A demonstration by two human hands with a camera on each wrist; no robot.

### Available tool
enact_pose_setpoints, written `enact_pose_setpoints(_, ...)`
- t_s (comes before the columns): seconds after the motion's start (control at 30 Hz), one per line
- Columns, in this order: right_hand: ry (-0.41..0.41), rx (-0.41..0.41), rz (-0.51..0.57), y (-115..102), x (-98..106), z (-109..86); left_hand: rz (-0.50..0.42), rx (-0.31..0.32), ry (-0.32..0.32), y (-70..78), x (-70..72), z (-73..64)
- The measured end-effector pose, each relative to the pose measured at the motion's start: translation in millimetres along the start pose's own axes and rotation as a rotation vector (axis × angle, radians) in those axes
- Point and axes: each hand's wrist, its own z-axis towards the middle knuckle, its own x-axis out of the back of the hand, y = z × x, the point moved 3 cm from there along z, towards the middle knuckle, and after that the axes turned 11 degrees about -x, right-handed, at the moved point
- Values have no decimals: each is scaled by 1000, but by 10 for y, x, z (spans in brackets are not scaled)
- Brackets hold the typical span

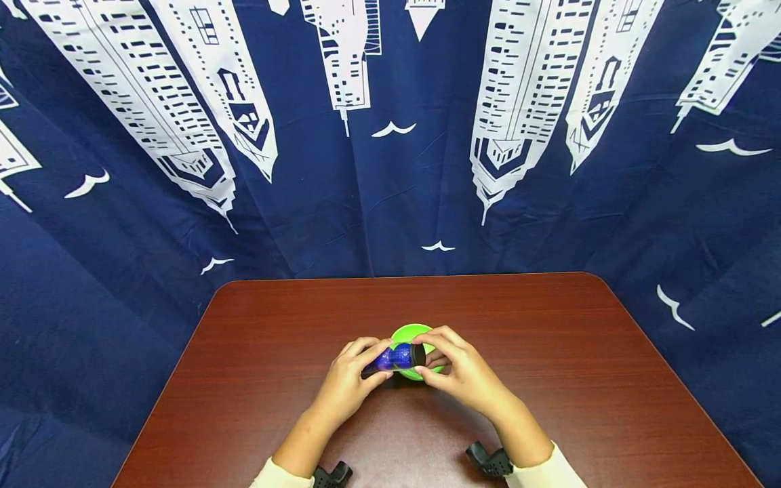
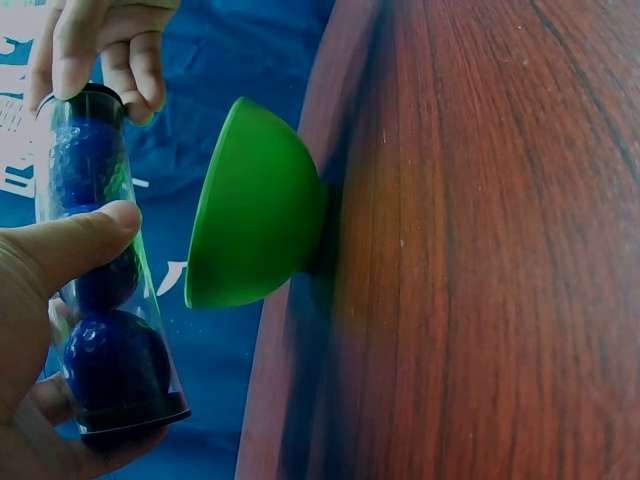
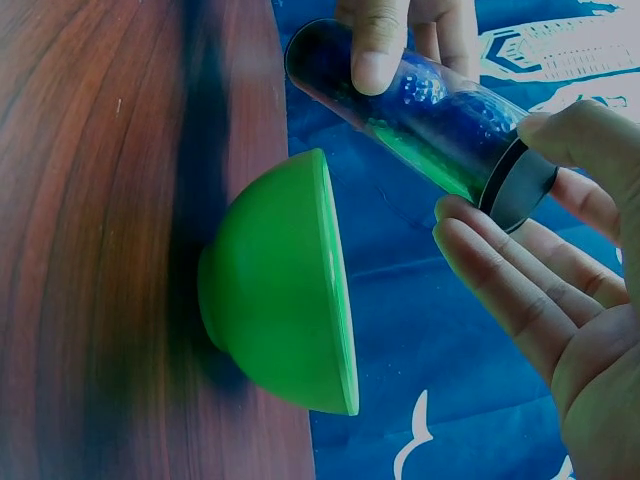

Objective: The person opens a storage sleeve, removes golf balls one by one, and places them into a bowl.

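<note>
A clear plastic tube (image 2: 142,290) with black ends holds three dimpled blue balls (image 2: 118,358) that look like golf balls. My left hand (image 1: 345,381) grips it around the body, thumb across the front. At the other end, the thumb and fingers of my right hand (image 1: 466,369) pinch the black cap (image 1: 418,354). The cap sits on the tube's end. Behind and below the tube, a green bowl (image 3: 275,290) stands upright on the table; the tube and both hands overlap part of it in the head view.
The brown wood-grain table (image 1: 293,312) has rounded far corners. Just past its far edge hangs a dark blue cloth (image 1: 409,183) printed with white buildings and birds. A black wrist mount (image 1: 490,459) is on the right wrist, another (image 1: 332,474) on the left.
</note>
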Motion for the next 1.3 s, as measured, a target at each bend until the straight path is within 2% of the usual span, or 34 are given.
enact_pose_setpoints(0.43,-18,-4,22,-8,36,-7,-42,-12,-9,29,-13,-10)
enact_pose_setpoints(0.67,-26,-29,51,1,31,0,-26,-24,3,19,-19,-13)
enact_pose_setpoints(0.83,-52,-63,72,38,40,0,-34,-10,-8,15,-22,-22)
enact_pose_setpoints(1.07,-65,-82,121,57,54,-5,-79,27,7,-1,-19,-26)
enact_pose_setpoints(1.3,-54,-70,116,45,48,-3,-83,10,25,2,-26,-11)
